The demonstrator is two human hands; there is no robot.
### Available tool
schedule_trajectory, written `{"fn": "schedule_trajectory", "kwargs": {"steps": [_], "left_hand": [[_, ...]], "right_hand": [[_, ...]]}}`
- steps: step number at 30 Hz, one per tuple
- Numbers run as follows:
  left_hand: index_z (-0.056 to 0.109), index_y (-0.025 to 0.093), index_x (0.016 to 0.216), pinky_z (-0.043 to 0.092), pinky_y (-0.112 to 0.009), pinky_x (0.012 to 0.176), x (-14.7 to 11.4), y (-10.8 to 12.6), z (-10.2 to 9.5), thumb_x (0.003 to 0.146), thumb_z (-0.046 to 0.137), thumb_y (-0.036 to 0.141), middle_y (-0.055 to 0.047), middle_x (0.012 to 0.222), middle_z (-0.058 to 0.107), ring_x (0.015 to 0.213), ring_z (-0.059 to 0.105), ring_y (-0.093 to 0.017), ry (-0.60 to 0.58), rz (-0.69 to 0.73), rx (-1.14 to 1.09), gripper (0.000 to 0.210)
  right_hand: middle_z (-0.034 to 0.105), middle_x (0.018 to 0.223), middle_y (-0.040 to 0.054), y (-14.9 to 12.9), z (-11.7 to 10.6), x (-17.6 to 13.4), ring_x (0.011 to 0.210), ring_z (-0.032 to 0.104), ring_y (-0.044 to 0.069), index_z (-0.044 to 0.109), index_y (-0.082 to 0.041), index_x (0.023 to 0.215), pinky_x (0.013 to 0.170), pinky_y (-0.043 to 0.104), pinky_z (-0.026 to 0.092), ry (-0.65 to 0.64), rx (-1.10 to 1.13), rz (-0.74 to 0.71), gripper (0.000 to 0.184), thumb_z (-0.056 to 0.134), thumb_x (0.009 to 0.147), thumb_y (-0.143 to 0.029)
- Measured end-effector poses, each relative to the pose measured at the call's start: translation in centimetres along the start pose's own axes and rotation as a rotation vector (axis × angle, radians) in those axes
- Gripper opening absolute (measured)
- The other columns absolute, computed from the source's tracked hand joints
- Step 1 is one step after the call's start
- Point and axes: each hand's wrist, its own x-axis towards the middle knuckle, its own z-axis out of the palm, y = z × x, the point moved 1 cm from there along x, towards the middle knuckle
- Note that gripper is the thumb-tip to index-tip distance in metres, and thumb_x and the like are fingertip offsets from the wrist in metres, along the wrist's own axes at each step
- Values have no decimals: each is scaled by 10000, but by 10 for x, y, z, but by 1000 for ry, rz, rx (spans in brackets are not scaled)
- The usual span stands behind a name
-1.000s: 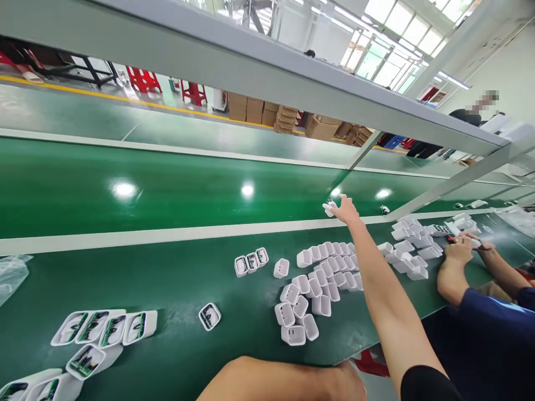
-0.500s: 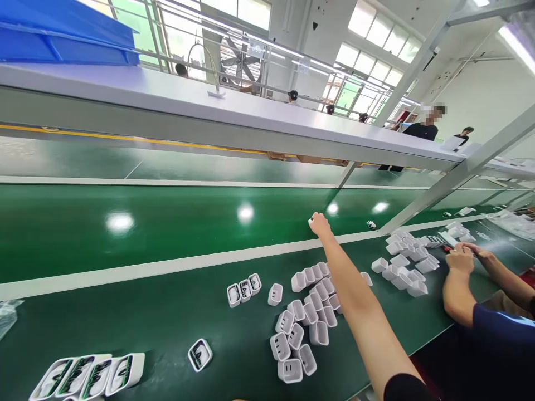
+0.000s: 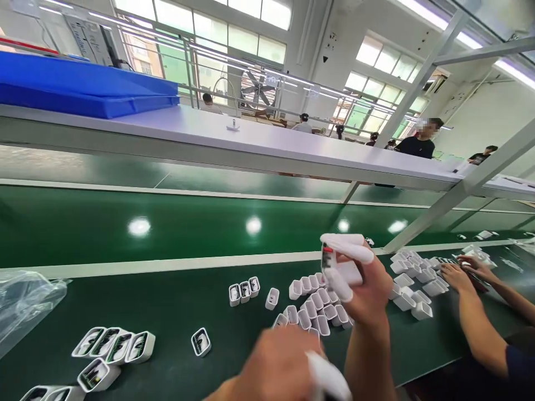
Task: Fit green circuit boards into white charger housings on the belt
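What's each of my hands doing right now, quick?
Left hand: blurred; can't tell if it's open, closed or holding anything.
Right hand: closed, holding a small white part.

Smooth plstc cups (image 3: pixel 310 309), glossy belt (image 3: pixel 200 228), crinkly plstc bag (image 3: pixel 29 306)

Blue plastic tray (image 3: pixel 83 89) on long white shelf (image 3: pixel 200 127), left end; small white stand (image 3: pixel 233 128) on the same shelf, right of the tray. Slanted grey metal strut (image 3: pixel 453 197) meets shelf at right. Below: green conveyor belt (image 3: pixel 192 228), glossy, spots of lamp glare along it; white rail (image 3: pixel 146 266) on its near side. Crumpled transparent plastic bag (image 3: pixel 31 303), left edge. Beyond shelf: large dark-bladed fan (image 3: pixel 258 90), windows (image 3: pixel 242 39) high in wall, person in black top (image 3: pixel 416 147), others farther off. Tube light (image 3: pixel 422 14) overhead, upper right.
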Motion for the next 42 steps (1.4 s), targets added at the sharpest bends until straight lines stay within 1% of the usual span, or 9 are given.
{"fn": "schedule_trajectory", "kwargs": {"steps": [3,5,11,17,23,28,36,39,42], "left_hand": [[673,276,1447,623,-480,998,11,0,-54,1058,772,445,-94,1124,745,1029,727,-284,331,-140,-58,436],[674,273,1371,611,-412,961,21,4,-68,1066,760,429,-63,1118,765,996,729,-243,432,-179,-182,353],[677,221,1197,615,-353,988,41,-2,-50,1105,725,417,-69,1112,800,1004,759,-207,379,-148,-533,222],[638,207,1068,637,-288,781,44,-29,-46,886,958,492,-45,1026,740,866,733,-177,516,-186,-726,466],[584,210,1079,666,-375,873,50,-54,-59,729,1035,551,-46,1033,717,893,786,-225,438,-177,-941,666],[560,223,990,582,-258,761,43,-45,-65,597,1050,278,-9,1018,631,877,670,-159,433,-229,-782,631],[540,251,1209,606,-279,840,39,-26,-72,908,824,195,-9,1099,640,891,646,-134,353,-226,-646,418],[644,248,1286,566,-270,807,44,-30,-73,993,749,159,-20,1074,646,884,623,-141,502,-88,-363,324],[738,239,1061,534,-264,773,49,-37,-73,992,773,118,-16,994,634,877,623,-146,732,130,-88,143]], "right_hand": [[789,1295,118,-16,17,-14,995,779,278,688,-351,1614,807,446,695,28,56,-68,564,785,1059,-373],[781,1318,130,-17,32,-20,1046,788,299,648,-347,1664,810,451,708,5,41,-54,593,753,1081,-380],[736,1315,117,-4,50,-29,1085,757,303,703,-373,1577,850,476,705,64,50,19,512,750,1069,-329],[737,1267,100,-1,45,-19,1085,775,300,743,-348,1474,948,528,691,342,111,76,365,687,1113,-349],[772,1139,72,6,45,-12,1022,787,268,753,-325,1427,955,495,657,247,279,239,324,591,1160,-409],[695,991,30,8,52,-15,732,645,179,754,-321,1397,709,368,572,164,408,379,367,482,1188,-449],[657,941,28,8,62,-21,724,564,167,788,-275,1315,681,334,531,45,388,526,461,511,1176,-617],[667,1001,46,11,65,-24,820,606,197,769,-275,1341,742,349,557,23,386,570,548,440,1180,-683],[675,985,56,13,71,-26,829,633,222,751,-261,1358,766,375,581,-27,392,595,670,354,1166,-765]]}}
